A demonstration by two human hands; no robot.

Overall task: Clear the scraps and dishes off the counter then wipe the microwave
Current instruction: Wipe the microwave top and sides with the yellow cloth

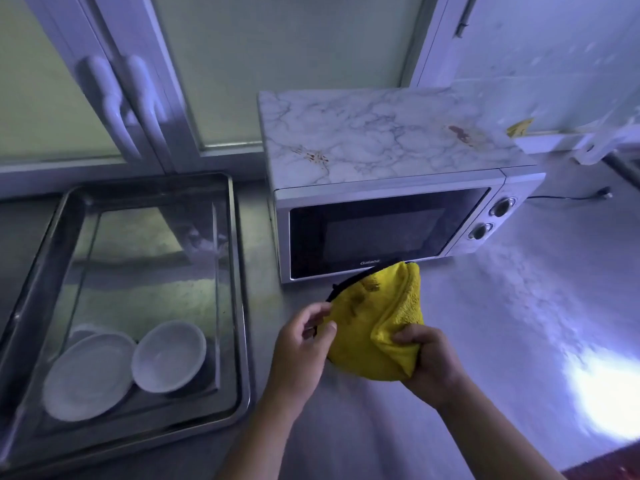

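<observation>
A yellow cloth (377, 320) hangs folded in front of the microwave's lower door edge. My right hand (433, 362) grips its lower right corner. My left hand (301, 344) pinches its left edge between thumb and fingers. The white microwave (388, 230) stands on the counter, door closed, two knobs on the right. Its marble-patterned top (381, 133) carries reddish-brown stains near the front left and the back right. A white plate (86, 375) and a white bowl (169, 355) lie in the steel sink (239, 265) at the left.
Window frames with two white handles (128, 105) rise behind the sink. A white shelf or fixture (568, 140) with a yellow scrap sits right of the microwave. A black cord (571, 195) trails on the counter (519, 306) behind it.
</observation>
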